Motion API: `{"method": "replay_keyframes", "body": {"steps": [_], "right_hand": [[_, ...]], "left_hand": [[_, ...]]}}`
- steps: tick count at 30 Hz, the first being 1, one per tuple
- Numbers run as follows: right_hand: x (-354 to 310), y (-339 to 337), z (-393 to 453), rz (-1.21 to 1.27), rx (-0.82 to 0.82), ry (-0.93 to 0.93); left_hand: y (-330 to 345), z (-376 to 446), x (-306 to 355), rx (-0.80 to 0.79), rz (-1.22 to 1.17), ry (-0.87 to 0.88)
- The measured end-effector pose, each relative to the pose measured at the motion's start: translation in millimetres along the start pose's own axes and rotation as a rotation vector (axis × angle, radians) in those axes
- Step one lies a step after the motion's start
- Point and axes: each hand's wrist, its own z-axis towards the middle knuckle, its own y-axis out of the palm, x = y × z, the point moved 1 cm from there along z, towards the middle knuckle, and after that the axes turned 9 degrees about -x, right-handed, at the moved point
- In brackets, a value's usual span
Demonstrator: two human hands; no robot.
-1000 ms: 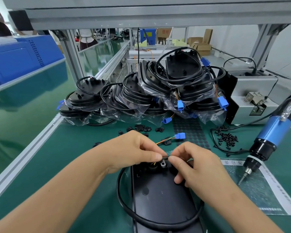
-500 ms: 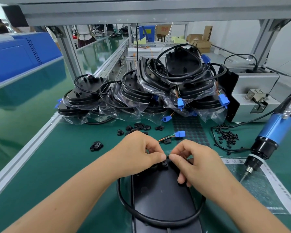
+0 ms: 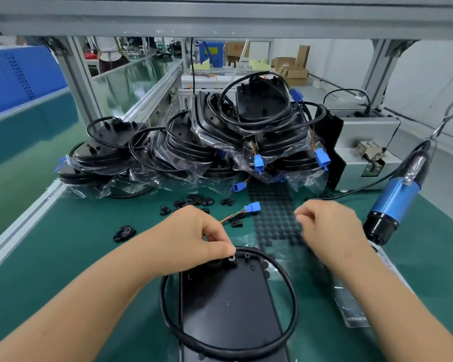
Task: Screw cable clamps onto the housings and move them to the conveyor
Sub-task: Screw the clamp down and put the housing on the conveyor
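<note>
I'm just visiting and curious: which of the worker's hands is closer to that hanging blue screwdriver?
Right. The right hand hovers just left of the screwdriver, not touching it; the left hand is farther off, at the housing.

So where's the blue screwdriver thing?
In the head view, the blue electric screwdriver hangs at the right, beside the right hand, before the grey machine.

A black housing (image 3: 228,309) lies flat (cable looped round it), a small black clamp (image 3: 232,259) at its far end.

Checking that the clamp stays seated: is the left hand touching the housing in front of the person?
Touching. The head view shows the left hand with its thumb tip pressed on the clamp spot at the housing's top edge.
</note>
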Motion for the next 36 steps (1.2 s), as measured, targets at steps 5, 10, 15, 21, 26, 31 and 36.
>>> {"method": "replay_keyframes", "body": {"steps": [5, 10, 15, 21, 26, 31, 36], "right_hand": [[16.2, 2.9, 34.4, -0.238, -0.062, 0.118], [15.6, 11.4, 35.7, -0.347, -0.082, 0.076], [13.8, 9.2, 34.1, -0.396, -0.12, 0.099], [12.2, 6.7, 27.8, -0.48, -0.118, 0.132], [9.2, 3.0, 17.1, -0.32, 0.023, 0.038], [-17.5, -14.5, -7.6, 0.796, -0.107, -0.102], [-38.4, -8.1, -30.6, 1.295, -0.274, -0.041]], "left_hand": [[-5.9, -5.7, -6.0, -0.059, -0.117, -0.054], [-7.2, -7.4, -8.1, -0.077, -0.206, -0.081], [-7.6, -9.5, -11.5, -0.097, -0.224, -0.054], [-5.1, -10.3, -12.6, -0.07, -0.194, -0.02], [-2.3, -10.1, -9.1, 0.004, -0.203, -0.013], [8.0, -1.4, 15.0, 0.279, -0.226, 0.141], [31.1, 15.9, 43.3, 0.476, -0.207, 0.236]]}}
